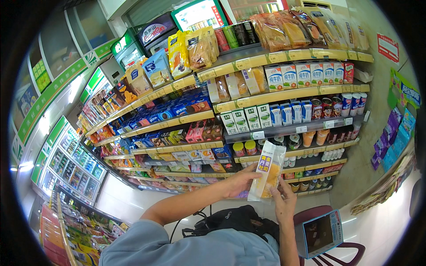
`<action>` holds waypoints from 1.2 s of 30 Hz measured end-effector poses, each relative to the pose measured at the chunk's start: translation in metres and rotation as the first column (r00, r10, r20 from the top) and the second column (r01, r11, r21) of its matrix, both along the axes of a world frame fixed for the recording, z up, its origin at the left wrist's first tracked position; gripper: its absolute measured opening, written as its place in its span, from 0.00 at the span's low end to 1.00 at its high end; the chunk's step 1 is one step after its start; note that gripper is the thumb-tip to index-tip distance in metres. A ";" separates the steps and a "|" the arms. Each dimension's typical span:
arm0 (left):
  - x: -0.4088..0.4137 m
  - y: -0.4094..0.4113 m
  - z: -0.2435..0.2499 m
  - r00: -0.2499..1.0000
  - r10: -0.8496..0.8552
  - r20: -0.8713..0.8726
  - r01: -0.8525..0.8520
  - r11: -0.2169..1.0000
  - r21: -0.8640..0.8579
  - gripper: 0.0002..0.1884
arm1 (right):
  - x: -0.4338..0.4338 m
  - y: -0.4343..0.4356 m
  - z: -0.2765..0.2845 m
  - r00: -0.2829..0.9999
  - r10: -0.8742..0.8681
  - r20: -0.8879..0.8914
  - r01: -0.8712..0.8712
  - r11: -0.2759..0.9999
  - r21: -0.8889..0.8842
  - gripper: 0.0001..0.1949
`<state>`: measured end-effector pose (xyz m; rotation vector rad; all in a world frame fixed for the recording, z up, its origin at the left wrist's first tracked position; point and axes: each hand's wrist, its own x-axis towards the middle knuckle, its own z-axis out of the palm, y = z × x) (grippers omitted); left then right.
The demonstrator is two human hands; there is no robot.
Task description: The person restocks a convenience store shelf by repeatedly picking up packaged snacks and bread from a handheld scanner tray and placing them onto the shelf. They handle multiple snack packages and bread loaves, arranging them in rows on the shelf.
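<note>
Both hands hold one packaged toast bread (269, 171) in a clear and white wrapper, tilted upright before the shelves. My left hand (242, 181) grips its left edge, thumb on the front. My right hand (283, 198) holds its lower right side. Beyond it, a shelf bears similar bread packs (237, 87), beside a row of white milk cartons (303, 76). Green-and-white cartons (248, 118), blue-and-white cartons (291, 112) and cans (326, 108) stand one shelf lower. Jars with yellow lids (244, 148) are just behind the held pack.
Bagged breads (283, 30) lie on the top shelf. Cookie boxes (166, 111) fill shelves at left. A blue-edged open box (319, 232) rests on a dark red chair (311, 212) at lower right. A black bag (233, 219) is against my front. Snack bags (396, 136) hang at the right wall.
</note>
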<state>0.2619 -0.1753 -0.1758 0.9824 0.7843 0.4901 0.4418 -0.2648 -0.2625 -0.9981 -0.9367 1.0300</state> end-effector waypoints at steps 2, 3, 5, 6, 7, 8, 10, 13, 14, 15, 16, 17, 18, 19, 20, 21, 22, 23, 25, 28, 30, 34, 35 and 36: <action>0.003 -0.003 0.000 1.000 0.003 -0.024 -0.004 1.000 -0.029 0.35 | 0.002 -0.003 -0.001 1.000 -0.007 -0.007 0.007 1.000 -0.017 0.23; 0.004 -0.004 0.001 0.999 0.005 -0.033 -0.007 0.999 -0.042 0.34 | 0.003 -0.004 0.000 1.000 -0.010 -0.008 0.010 1.000 -0.024 0.23; 0.003 -0.001 -0.005 1.000 -0.020 -0.015 0.019 0.998 -0.052 0.35 | 0.003 -0.006 0.003 0.998 -0.004 -0.068 0.002 1.000 -0.026 0.22; 0.004 0.000 -0.004 0.999 -0.034 -0.004 0.034 0.998 -0.059 0.36 | 0.004 -0.006 0.003 0.995 -0.002 -0.096 -0.001 1.000 -0.028 0.22; 0.005 0.000 -0.003 0.999 -0.033 -0.008 0.033 0.998 -0.055 0.35 | 0.005 -0.006 0.002 0.996 -0.007 -0.090 0.005 1.000 -0.024 0.22; 0.006 -0.001 -0.002 0.999 -0.032 -0.013 0.031 0.998 -0.051 0.35 | 0.005 -0.006 0.000 0.996 -0.011 -0.084 0.009 1.000 -0.020 0.22; 0.007 -0.003 -0.002 0.999 -0.030 -0.021 0.029 0.998 -0.049 0.34 | 0.005 -0.007 -0.005 0.996 -0.014 -0.089 0.013 1.000 -0.015 0.22; 0.007 -0.005 -0.002 0.999 -0.026 -0.047 0.024 0.999 -0.048 0.33 | 0.005 -0.009 -0.005 0.995 -0.016 -0.101 0.016 1.000 -0.004 0.22; 0.009 -0.006 -0.001 0.998 -0.025 -0.066 0.022 0.999 -0.047 0.33 | 0.006 -0.011 -0.004 0.996 -0.023 -0.089 0.023 1.000 0.003 0.22; 0.013 -0.005 0.002 0.996 -0.029 -0.082 0.026 0.999 -0.044 0.32 | 0.009 -0.011 -0.001 0.997 -0.035 -0.075 0.036 0.999 0.012 0.22; 0.015 -0.002 -0.001 0.997 -0.013 -0.080 0.009 0.998 -0.055 0.32 | 0.010 -0.009 -0.002 0.996 -0.038 -0.077 0.039 0.999 0.005 0.22; 0.013 0.001 -0.010 0.997 -0.003 -0.078 -0.002 0.998 -0.065 0.32 | 0.009 -0.008 -0.006 0.996 -0.048 -0.078 0.048 0.999 -0.002 0.21; 0.017 0.008 -0.020 0.998 -0.005 -0.063 0.001 0.998 -0.069 0.31 | 0.014 -0.008 -0.006 0.995 -0.070 -0.067 0.070 0.998 -0.002 0.20; 0.012 0.013 -0.039 1.000 0.017 -0.012 -0.017 0.998 -0.055 0.29 | 0.018 -0.012 0.003 0.999 -0.034 0.003 0.034 0.996 -0.078 0.21; 0.020 0.009 -0.022 0.999 -0.014 -0.031 0.012 0.999 -0.037 0.28 | 0.022 -0.005 -0.018 0.987 -0.116 0.114 0.114 0.993 0.022 0.20; 0.018 0.013 -0.025 0.999 -0.039 0.025 0.041 0.998 -0.049 0.29 | 0.021 -0.004 -0.021 0.992 -0.108 0.062 0.108 0.994 0.005 0.19; 0.012 0.015 -0.029 0.999 -0.025 0.023 0.027 0.994 -0.102 0.29 | 0.022 -0.005 -0.009 0.990 -0.067 0.120 0.067 0.998 0.005 0.19; 0.011 0.015 -0.021 0.999 -0.048 0.025 0.050 0.995 -0.089 0.30 | 0.017 0.001 -0.020 0.996 -0.079 0.046 0.079 0.997 -0.007 0.19; 0.004 0.012 -0.007 0.997 -0.025 -0.069 0.018 0.994 -0.105 0.30 | 0.011 0.007 -0.021 1.000 -0.013 0.023 0.014 0.999 -0.047 0.20; 0.015 0.016 0.007 0.988 -0.084 -0.126 0.071 0.992 -0.107 0.32 | 0.018 0.002 -0.007 0.999 -0.010 -0.043 0.009 0.999 -0.038 0.21; 0.023 0.020 0.011 0.986 -0.110 -0.128 0.098 0.990 -0.098 0.32 | 0.023 0.002 -0.004 0.998 -0.057 -0.028 0.057 0.998 -0.022 0.21; 0.032 0.023 0.009 0.983 -0.165 -0.086 0.156 0.982 -0.106 0.32 | 0.030 -0.011 0.013 0.996 -0.087 -0.010 0.086 0.995 -0.047 0.23; 0.035 0.021 0.014 0.981 -0.169 -0.098 0.158 0.982 -0.105 0.32 | 0.030 -0.013 0.016 0.996 -0.086 -0.030 0.084 0.995 -0.060 0.23; 0.038 0.019 0.018 0.979 -0.174 -0.110 0.163 0.981 -0.101 0.32 | 0.030 -0.015 0.018 0.995 -0.087 -0.049 0.084 0.994 -0.071 0.23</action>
